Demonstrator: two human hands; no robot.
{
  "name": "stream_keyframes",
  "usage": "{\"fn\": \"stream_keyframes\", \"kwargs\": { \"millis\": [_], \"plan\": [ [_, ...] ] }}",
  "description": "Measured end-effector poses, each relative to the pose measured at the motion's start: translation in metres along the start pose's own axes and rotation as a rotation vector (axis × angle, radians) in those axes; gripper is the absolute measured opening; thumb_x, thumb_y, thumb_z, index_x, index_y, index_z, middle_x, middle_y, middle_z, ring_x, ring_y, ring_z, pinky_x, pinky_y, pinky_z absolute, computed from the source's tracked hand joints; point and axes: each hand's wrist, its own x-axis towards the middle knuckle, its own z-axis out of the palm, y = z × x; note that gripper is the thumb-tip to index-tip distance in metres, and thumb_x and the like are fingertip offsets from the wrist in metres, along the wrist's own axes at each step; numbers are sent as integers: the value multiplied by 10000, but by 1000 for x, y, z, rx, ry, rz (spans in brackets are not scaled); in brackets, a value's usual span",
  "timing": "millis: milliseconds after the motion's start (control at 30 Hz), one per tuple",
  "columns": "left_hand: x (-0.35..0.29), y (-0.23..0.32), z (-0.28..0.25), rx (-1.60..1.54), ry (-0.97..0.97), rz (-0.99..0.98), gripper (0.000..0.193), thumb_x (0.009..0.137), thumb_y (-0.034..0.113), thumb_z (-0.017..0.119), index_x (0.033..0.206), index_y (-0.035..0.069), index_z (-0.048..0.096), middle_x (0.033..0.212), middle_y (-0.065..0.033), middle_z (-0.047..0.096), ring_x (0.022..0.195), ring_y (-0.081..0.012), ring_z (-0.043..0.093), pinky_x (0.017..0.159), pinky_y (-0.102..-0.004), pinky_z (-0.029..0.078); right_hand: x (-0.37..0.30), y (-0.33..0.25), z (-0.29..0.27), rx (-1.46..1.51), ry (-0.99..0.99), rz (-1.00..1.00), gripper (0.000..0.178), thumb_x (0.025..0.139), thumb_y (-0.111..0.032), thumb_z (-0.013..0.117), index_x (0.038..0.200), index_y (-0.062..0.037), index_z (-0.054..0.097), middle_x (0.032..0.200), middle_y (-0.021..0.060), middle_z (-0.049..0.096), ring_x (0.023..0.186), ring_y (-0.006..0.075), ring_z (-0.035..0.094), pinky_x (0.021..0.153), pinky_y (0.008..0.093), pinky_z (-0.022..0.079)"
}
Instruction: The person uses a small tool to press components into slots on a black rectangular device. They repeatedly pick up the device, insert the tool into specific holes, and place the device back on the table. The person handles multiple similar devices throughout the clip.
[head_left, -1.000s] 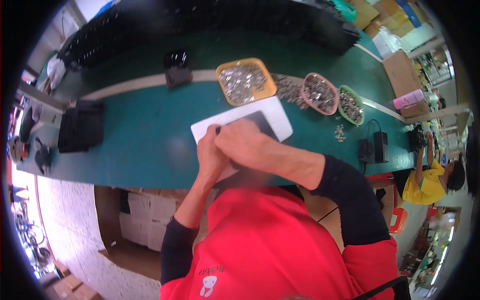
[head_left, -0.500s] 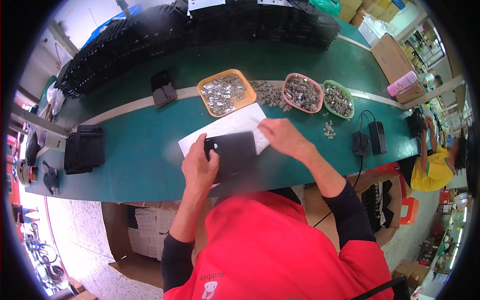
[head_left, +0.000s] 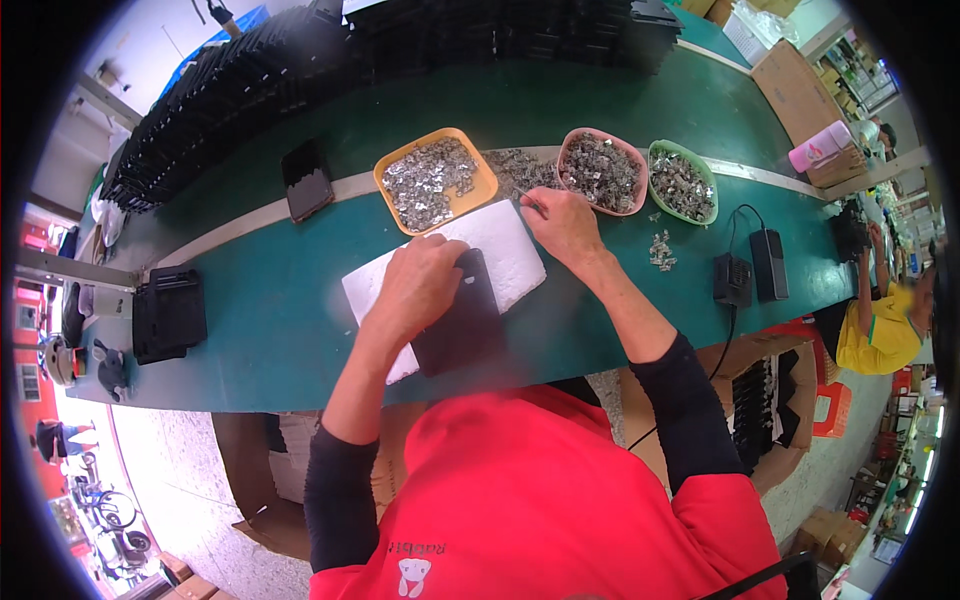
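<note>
Green workbench (head_left: 270, 310); pale speckled floor (head_left: 175, 460); grey beam (head_left: 85, 269) at left; bright strip light (head_left: 913, 516) far right.

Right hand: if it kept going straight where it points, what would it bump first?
The right hand would probably bump the loose metal pieces between the yellow tray and the pink tray, though depth is hard to judge.

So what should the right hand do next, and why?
I'd guess: pick one small metal piece from the loose pile. The right hand is close beside it, fingertips pointing that way, while the left hand is on the black panel over the white board. Whether the right fingertips already hold something is too small to tell.
</note>
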Motion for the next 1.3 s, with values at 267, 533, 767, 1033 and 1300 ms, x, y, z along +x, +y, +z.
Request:
{"fn": "stream_keyframes", "kwargs": {
  "millis": [267,533,767,1033,1300],
  "plan": [
    [-10,-7,31,-17,255,19,284,780,31,640,1063,16,651,1020,-168,630,964,-349,591,836,-439,486,19,-7,13,-236,-37,-90,185,857,-157,512,824,-58,665,849,162,678,849,367,666,753,478,524],
    [-22,-1,43,49,313,19,313,786,18,606,1098,31,624,1079,-157,616,1028,-342,578,894,-443,452,13,3,-1,-334,-160,-172,153,830,-142,549,818,-68,682,816,154,688,829,352,680,732,456,548],
    [-46,10,47,30,307,21,334,772,5,593,1105,31,619,1070,-156,618,1047,-323,573,915,-435,433,0,16,-24,-133,-136,-61,160,797,-153,598,867,-82,723,810,190,686,835,376,672,772,476,541],
    [-46,10,48,30,310,15,320,774,10,594,1091,31,627,1055,-148,626,1040,-318,580,919,-434,432,18,-7,13,-193,-105,5,195,831,-194,589,907,-64,711,877,180,695,853,384,670,794,489,528],
    [-50,13,49,5,541,77,262,781,10,635,1042,24,648,1005,-135,638,981,-321,594,883,-425,452,13,7,10,-97,-43,-27,186,815,-212,620,863,-58,712,809,168,696,772,343,678,738,445,539]
  ]
}}
